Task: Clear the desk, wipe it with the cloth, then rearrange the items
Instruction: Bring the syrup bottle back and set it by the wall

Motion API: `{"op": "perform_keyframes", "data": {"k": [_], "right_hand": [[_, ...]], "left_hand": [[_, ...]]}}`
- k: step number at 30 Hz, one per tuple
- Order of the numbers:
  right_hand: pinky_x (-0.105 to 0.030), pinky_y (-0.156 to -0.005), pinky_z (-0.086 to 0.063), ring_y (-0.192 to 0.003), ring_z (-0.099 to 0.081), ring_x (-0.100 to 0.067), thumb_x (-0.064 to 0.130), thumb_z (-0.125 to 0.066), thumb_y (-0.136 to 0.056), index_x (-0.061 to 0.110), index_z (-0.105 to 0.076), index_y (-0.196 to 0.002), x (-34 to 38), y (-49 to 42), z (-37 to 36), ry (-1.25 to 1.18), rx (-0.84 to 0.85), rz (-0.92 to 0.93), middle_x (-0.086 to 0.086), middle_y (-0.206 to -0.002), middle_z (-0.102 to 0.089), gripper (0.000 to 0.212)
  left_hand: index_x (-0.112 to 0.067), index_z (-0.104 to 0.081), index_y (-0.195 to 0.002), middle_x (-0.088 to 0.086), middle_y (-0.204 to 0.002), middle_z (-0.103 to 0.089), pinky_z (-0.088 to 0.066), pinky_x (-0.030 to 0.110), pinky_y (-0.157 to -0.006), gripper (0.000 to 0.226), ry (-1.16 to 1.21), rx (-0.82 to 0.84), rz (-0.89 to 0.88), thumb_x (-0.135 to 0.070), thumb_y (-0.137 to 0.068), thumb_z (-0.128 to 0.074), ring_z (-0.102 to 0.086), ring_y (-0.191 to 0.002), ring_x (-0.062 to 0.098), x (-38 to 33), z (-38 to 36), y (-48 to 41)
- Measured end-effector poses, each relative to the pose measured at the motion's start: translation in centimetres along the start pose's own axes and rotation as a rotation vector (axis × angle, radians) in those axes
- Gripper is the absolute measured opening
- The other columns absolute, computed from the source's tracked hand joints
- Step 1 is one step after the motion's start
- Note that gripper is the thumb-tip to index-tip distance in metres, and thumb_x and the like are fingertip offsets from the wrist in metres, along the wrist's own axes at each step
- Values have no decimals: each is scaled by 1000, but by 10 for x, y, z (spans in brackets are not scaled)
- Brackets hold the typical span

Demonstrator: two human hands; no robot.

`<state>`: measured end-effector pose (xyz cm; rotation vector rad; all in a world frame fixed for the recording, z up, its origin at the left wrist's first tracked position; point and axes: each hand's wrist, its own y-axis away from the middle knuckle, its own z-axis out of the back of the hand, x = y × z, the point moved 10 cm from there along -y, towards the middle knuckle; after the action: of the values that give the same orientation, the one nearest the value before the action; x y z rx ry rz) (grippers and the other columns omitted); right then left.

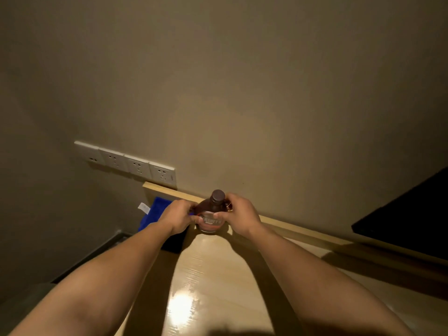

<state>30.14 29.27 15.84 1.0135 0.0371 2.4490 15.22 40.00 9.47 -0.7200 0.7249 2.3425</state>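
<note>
Both hands, left hand point(176, 217) and right hand point(240, 216), clasp the brown plastic syrup bottle point(210, 215) (upright) near the pale wooden desk point(218, 275)'s far edge, blue cloth point(155, 213) lower left.

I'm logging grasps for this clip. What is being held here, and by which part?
A brown syrup bottle, upright at the desk's back edge. The left hand and right hand grip its body from opposite sides around the label; the cap is free.

Pale wooden desk point(218, 275), glossy, glare at 6 o'clock, raised lip along the wall edge. Brown syrup bottle point(211, 214) upright at 12 o'clock by the lip. Blue cloth point(155, 212) draped over the 10 o'clock corner.
</note>
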Motion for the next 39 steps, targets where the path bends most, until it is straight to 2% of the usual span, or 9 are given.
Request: {"op": "perform_keyframes", "data": {"k": [11, 27, 30, 34, 39], "right_hand": [[-37, -89, -56, -103, -63, -16, 32, -82, -87, 28, -63, -120, 8, -37, -32, 58, -17, -38, 8, -114, -68, 38], [-39, -91, -56, -105, -64, -17, 33, -84, -85, 25, -63, -123, 11, -51, -39, 20, -50, -32, 6, -117, -68, 44], [-40, -95, -55, -112, -63, -19, 35, -85, -84, 24, -61, -131, 9, -51, -39, 47, -43, -23, 4, -124, -66, 53], [-41, -101, -54, -124, -61, -19, 38, -86, -82, 23, -53, -145, -5, -43, -35, 58, -44, -40, 3, -142, -59, 73], [-40, -100, -53, -122, -61, -19, 44, -82, -86, 23, -53, -145, -42, -12, -14, 84, -86, -78, 3, -140, -59, 69]], "left_hand": [[-29, -71, -126, -9, -112, -76, -54, 44, -104, 32, 42, 36, 44, -29, -94, -78, -68, -109, 14, 40, 5, -37], [-27, -69, -130, -6, -121, -75, -52, 49, -109, 37, 84, 6, 73, -26, -95, -78, -67, -118, 19, 52, 10, -47], [-24, -65, -136, -3, -126, -74, -51, 48, -110, 43, 88, -2, 78, -26, -95, -78, -66, -123, 20, 52, 8, -43], [-22, -59, -142, 0, -133, -70, -52, 45, -107, 52, 94, -95, 105, -27, -94, -78, -64, -127, 23, 61, 10, -29], [-15, -43, -157, 7, -147, -59, -51, 47, -108, 76, 52, -299, 179, -40, -94, -78, -56, -135, 27, 70, -2, 15]]}}
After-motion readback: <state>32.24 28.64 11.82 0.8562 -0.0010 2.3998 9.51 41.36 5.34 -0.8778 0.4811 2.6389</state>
